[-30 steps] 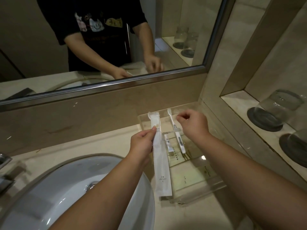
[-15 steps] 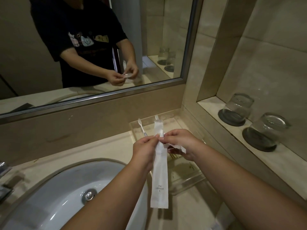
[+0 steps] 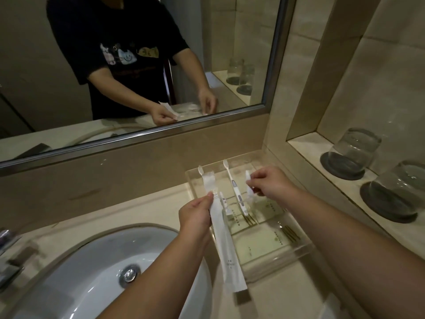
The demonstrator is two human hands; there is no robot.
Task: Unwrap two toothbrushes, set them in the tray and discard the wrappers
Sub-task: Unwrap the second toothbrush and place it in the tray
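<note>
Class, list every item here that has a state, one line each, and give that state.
Wrapped toothbrush: wrapper torn open at top, brush head poking out, gripped by left hand.
Wrapper scrap: torn off, pinched by right hand.
Second toothbrush: unwrapped, lying in tray.
Glasses: both upside down on coasters.

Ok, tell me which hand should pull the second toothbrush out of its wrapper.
Right, probably. The left hand grips the wrapper, steadying it; the right hand pinches only a torn strip and sits level with the exposed brush head.
</note>
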